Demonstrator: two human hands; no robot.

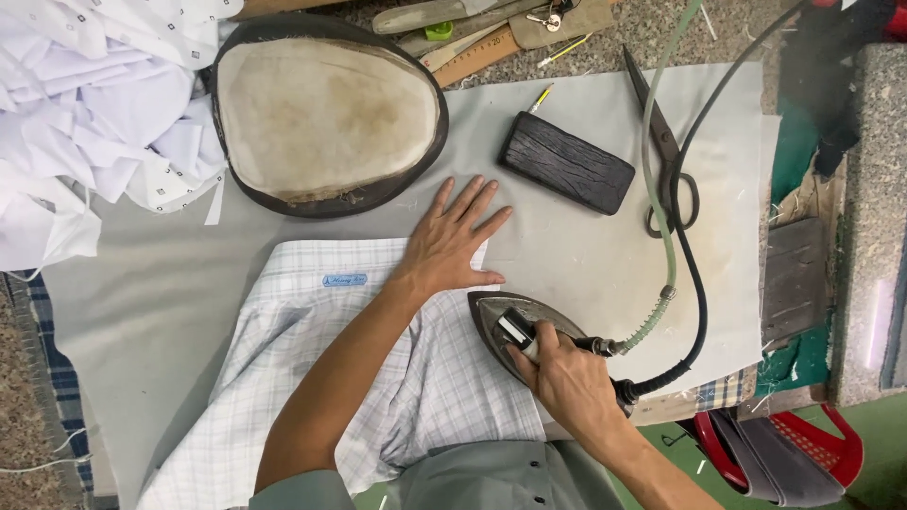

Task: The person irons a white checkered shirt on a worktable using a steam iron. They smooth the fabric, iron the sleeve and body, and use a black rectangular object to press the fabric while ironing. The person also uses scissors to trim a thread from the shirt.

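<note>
A pale checked shirt (pixel 312 359) lies spread on the grey padded table (pixel 142 302), its collar with a small blue label (pixel 344 280) facing away from me. My left hand (pixel 453 236) lies flat with fingers spread, pressing down the shirt's upper right edge. My right hand (pixel 567 378) grips the handle of a steam iron (pixel 510 316), which rests on the shirt's right side, tip pointing toward my left hand. A green hose (pixel 661 198) and a black cable (pixel 694 264) run from the iron's rear.
An oval pressing pad (pixel 326 109) sits at the back. A dark wooden block (pixel 567 162) and large scissors (pixel 666 151) lie to the right. White shirts (pixel 94 104) are piled at the far left. Rulers, keys and a pencil (pixel 540 97) lie beyond. A red basket (pixel 831 453) stands at the lower right.
</note>
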